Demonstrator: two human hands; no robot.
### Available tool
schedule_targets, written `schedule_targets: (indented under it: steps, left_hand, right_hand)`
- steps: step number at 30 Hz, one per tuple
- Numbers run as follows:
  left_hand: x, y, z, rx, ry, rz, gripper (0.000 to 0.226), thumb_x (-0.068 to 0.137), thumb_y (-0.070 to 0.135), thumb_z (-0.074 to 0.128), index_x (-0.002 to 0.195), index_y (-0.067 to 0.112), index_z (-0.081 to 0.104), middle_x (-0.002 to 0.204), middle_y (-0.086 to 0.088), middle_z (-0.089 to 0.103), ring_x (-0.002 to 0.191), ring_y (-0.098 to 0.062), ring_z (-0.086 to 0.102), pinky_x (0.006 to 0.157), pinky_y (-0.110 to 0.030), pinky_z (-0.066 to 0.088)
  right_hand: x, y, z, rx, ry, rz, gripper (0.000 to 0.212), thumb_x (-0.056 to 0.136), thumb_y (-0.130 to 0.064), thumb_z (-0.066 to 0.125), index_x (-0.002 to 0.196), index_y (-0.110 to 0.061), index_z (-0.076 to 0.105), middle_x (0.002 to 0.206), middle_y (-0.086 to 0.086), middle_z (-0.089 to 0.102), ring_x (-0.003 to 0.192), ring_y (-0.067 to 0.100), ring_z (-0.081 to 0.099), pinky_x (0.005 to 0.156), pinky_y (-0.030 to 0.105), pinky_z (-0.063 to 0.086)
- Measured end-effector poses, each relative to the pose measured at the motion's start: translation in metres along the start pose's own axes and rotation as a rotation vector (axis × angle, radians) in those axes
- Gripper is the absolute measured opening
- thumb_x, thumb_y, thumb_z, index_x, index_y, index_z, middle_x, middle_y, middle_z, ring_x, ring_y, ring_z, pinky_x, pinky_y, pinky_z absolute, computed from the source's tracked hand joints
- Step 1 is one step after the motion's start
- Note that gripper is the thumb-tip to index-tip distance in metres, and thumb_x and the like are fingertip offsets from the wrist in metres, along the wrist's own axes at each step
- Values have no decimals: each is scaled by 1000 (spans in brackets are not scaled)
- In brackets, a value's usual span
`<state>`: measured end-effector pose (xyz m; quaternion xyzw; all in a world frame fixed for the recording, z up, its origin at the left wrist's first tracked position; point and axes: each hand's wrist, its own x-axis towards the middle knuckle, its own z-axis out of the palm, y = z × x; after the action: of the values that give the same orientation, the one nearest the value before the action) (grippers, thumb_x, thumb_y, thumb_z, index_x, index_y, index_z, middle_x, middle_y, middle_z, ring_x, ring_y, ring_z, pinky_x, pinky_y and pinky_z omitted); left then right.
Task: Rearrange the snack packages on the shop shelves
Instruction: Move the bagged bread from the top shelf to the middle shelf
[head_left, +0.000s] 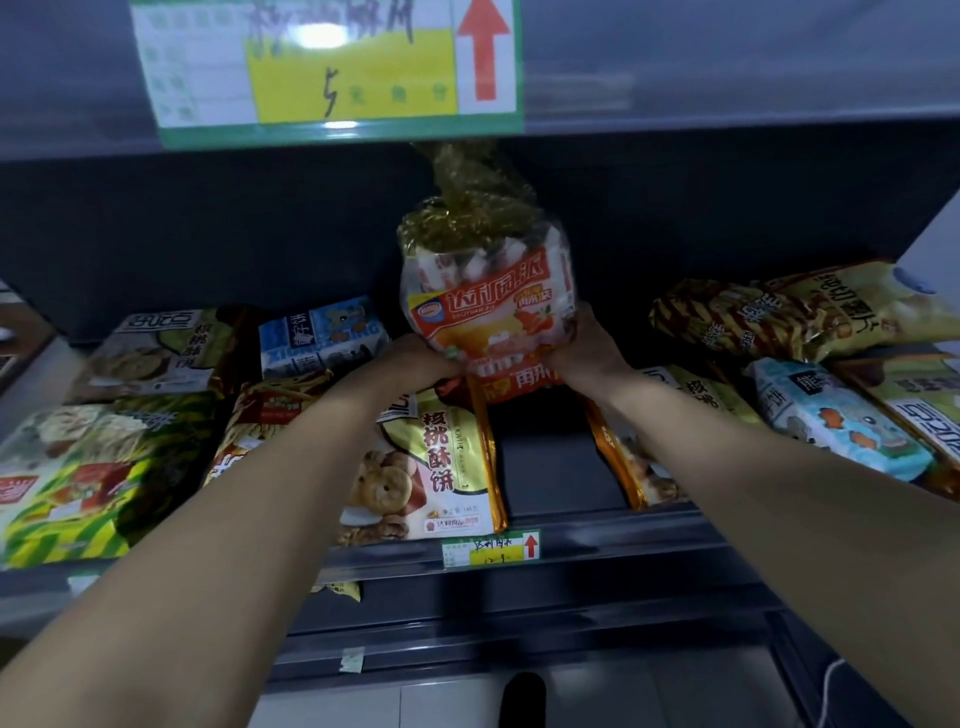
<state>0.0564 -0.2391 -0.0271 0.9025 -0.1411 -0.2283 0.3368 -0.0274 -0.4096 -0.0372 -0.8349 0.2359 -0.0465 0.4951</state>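
Note:
An orange and clear bag of pies (488, 291) with a gold gathered top stands upright at the middle back of the shelf (561, 467). My left hand (421, 358) grips its lower left corner and my right hand (587, 343) grips its lower right side. A second orange pack (519, 387) lies under it, mostly hidden. A gold walnut-biscuit pack (436, 467) lies flat just in front, under my left forearm.
Green and blue snack packs (322, 335) lie flat on the left, yellow chip bags (810, 312) and a light-blue pack (836, 421) on the right. A price tag (491, 550) hangs on the shelf's front lip. The upper shelf's edge with a large label (337, 67) overhangs.

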Motion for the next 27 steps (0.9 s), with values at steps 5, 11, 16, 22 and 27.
schedule_targets:
  steps: [5,11,16,22,27]
  left_hand:
    - [3,-4,-7,-214,86,-86,16,77,22,74,82,16,60,97,-4,64,73,-10,55,60,-22,40]
    - [0,-11,1,-116,124,-60,26,83,29,66,99,9,62,107,-7,65,97,-21,59,79,-28,45]
    - [-19,-13,6,-140,161,9,31,90,34,58,111,11,64,102,-2,63,88,-16,56,75,-24,39]
    - [-62,4,13,-62,306,38,26,91,34,55,86,9,62,83,-7,63,79,-26,60,53,-26,35]
    - [-118,19,22,-139,353,83,25,88,26,63,105,7,64,106,-10,67,101,-27,62,73,-23,41]
  right_hand:
    - [15,16,9,-275,-133,35,95,43,-74,56,130,-37,48,127,-8,59,118,18,54,105,46,39]
    - [11,14,18,-354,3,124,68,75,-57,58,131,-20,44,127,5,59,118,29,55,102,49,39]
    - [-9,0,19,-402,181,171,52,90,-47,53,125,-10,47,127,13,57,119,33,53,100,43,41]
    - [-51,-12,13,-355,209,-32,39,92,-37,54,116,-6,52,118,14,62,109,34,58,88,41,49]
    - [-105,-20,6,-213,88,-192,35,87,-29,65,118,-15,61,117,6,67,107,27,61,91,37,50]
